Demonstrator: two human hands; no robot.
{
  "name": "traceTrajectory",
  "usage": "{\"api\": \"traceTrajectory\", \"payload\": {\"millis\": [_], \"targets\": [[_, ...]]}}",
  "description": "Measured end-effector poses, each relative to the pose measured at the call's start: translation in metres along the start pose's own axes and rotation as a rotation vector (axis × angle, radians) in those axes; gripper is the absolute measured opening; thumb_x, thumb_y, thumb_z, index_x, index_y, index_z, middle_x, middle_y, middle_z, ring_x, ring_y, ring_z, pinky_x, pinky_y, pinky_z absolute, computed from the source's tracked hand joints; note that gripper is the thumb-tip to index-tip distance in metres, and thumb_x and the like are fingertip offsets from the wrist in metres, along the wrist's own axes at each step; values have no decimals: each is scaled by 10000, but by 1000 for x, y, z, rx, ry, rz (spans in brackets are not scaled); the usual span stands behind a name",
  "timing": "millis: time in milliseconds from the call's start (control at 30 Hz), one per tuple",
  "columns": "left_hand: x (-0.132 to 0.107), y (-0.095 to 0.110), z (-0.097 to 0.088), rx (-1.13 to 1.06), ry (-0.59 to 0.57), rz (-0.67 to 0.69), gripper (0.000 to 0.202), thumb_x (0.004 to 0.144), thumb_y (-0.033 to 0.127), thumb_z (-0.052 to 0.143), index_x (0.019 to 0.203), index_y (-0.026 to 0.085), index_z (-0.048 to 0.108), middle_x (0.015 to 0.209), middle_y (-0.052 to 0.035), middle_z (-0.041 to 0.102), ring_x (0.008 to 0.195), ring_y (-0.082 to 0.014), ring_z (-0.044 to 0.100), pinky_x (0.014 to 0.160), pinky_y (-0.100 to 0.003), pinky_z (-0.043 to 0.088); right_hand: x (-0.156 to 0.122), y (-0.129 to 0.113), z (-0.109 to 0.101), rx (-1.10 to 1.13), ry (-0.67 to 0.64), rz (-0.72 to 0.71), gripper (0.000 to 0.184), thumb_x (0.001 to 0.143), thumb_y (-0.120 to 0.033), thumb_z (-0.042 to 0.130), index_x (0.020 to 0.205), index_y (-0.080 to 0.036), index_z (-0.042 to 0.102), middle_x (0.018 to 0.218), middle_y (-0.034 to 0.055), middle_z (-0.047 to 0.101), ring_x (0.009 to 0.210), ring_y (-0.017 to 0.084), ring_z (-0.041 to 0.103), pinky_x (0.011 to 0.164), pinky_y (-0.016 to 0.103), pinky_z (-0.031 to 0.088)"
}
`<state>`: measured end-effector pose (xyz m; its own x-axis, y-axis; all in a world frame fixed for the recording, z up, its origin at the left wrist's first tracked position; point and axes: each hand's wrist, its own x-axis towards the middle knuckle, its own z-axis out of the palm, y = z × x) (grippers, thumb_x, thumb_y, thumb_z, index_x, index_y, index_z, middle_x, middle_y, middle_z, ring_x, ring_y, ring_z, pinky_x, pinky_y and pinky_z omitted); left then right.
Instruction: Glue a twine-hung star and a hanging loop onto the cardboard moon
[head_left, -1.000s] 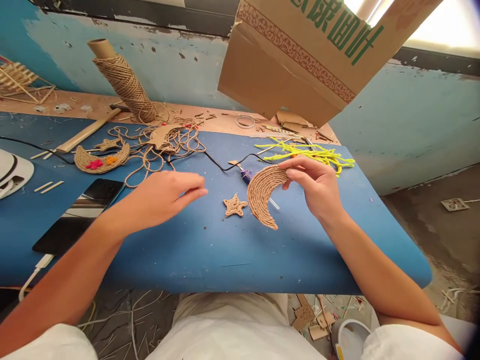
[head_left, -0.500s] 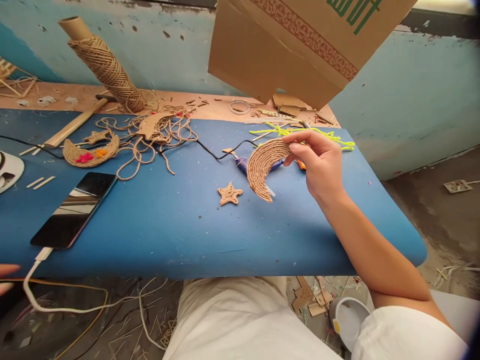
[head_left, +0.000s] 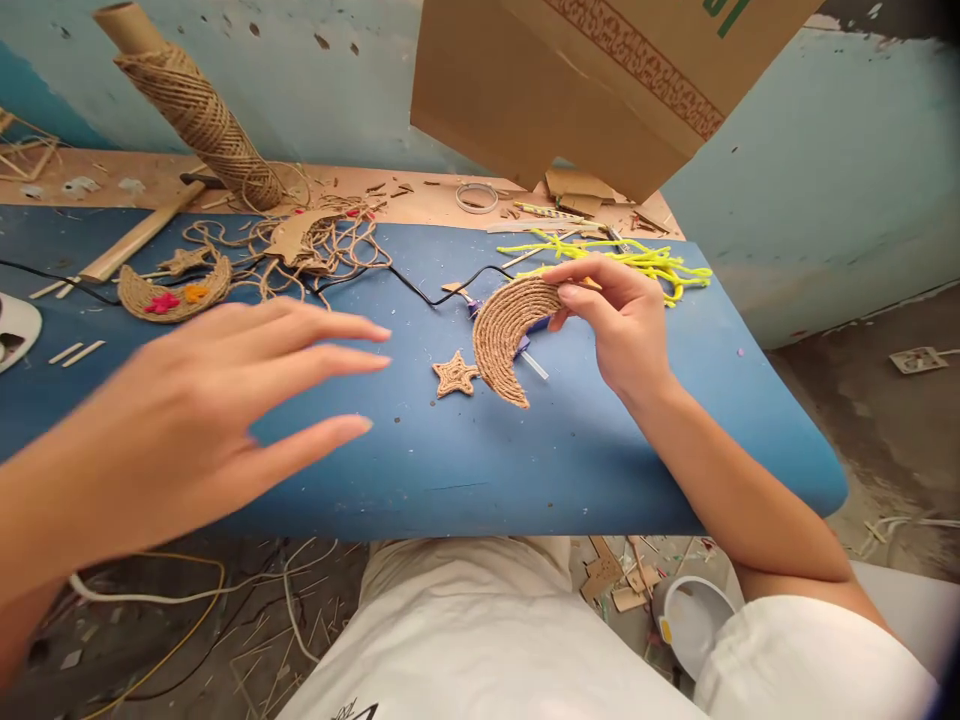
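R hand (head_left: 634,325) had the twine crescent (head_left: 499,335) by its upper R tip only, thumb & fingers clamped on it; the rest hung out to the L over the blue surface (head_left: 450,460), partly hiding a purple tool (head_left: 523,346), prob. a glue gun w/ a clear stick (head_left: 535,366). L hand (head_left: 195,400) was blurred over the surface, grip apart, nothing in it.

Main risk: w/ just one end pinched, crescent could pivot or slip if pressed at the far end. Its lower L edge overlapped the twine star (head_left: 454,376) in view; couldn't tell if touching, but a dip might've nudged the star. Tool, if hot (no way to tell), could've burnt R fingers or marked twine, being right behind. L hand, if it swept fwd, might've snagged the black cord (head_left: 409,284) or loose twine (head_left: 352,245) & dragged stuff along.
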<state>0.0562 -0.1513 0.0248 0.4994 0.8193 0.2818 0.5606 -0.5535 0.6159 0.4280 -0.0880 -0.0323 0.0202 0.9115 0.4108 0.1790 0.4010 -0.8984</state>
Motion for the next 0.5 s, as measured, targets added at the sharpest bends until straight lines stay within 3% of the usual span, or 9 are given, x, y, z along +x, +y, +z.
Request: {"api": "traceTrajectory", "payload": {"millis": [33,67,133,200,267,333,400,500], "targets": [[24,-4,9,-20,-86,41,425,997,635,869,1308,350,923,1405,-63,876,1327,-368,795,1236,-511,549,-2,0,2,25,-10,1,109,937,-321,809,1008,-280,880,998,21,805,705,152,691,733,368,680],[45,-9,20,-98,-84,26,430,1046,616,804,1342,319,901,1346,-84,889,1221,-341,825,1065,-457,606,-3,-1,4,48,-20,4,117,930,-327,820,1011,-281,891,1004,26,795,721,158,700,723,368,683],[74,-17,47,-263,-73,-31,471,1014,577,846,1375,274,859,1345,-107,885,1191,-322,834,906,-396,610,-8,-1,9,77,-26,14,132,931,-366,848,1021,-290,906,1020,41,776,765,176,720,708,372,690],[89,-22,74,-523,-165,-87,408,1001,563,870,1244,235,854,1195,-107,903,1084,-292,846,908,-393,640,-13,-1,14,81,-6,8,164,960,-437,864,1045,-304,910,1051,54,768,801,190,723,703,378,699],[94,-24,94,-768,-181,-144,399,938,575,952,1043,214,816,1037,-96,886,929,-262,832,833,-384,660,-20,-1,18,79,21,-12,206,999,-492,860,1084,-310,903,1075,57,757,801,190,712,713,386,708],[95,-24,106,-885,-106,-174,470,855,594,1033,924,213,767,922,-68,848,813,-233,796,756,-367,659,-26,-1,21,63,22,-35,230,1051,-506,826,1152,-308,888,1096,58,742,832,193,723,746,393,724],[93,-24,111,-899,9,-175,510,806,612,1067,889,216,756,868,-47,823,764,-220,777,722,-356,658,-31,-2,22,-12,35,-96,240,1088,-484,794,1243,-314,862,1208,77,746,1016,231,771,827,402,740],[90,-25,111,-856,158,-174,443,824,552,1054,883,224,762,828,-28,815,726,-204,762,705,-341,652,-36,-6,23,-215,128,-290,166,1098,-421,777,1215,-314,826,1258,98,741,1211,277,738,880,426,713]]}}
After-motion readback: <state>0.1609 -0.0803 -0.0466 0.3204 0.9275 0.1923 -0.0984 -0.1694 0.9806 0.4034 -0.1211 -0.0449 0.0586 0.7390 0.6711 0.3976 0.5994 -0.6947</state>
